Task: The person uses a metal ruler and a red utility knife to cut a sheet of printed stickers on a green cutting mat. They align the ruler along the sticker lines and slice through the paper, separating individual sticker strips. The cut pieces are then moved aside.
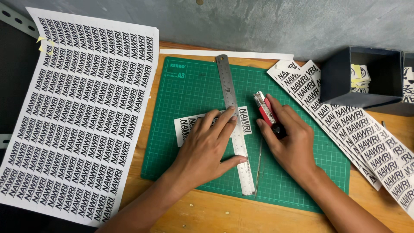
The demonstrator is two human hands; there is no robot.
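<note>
My left hand [206,144] presses flat on a steel ruler [228,82] that lies lengthwise across a short strip of printed labels [245,121] on a green cutting mat [194,86]. Its fingers spread over both ruler and strip. My right hand [290,138] grips a red utility knife [264,108], just right of the ruler's edge and the strip's right end. The knife's blade tip is hard to make out.
A large sheet of printed labels [82,116] lies left of the mat. Long cut label strips [358,133] fan out to the right. A dark open box [366,77] with small pieces inside stands at the back right. A thin white offcut [224,54] lies behind the mat.
</note>
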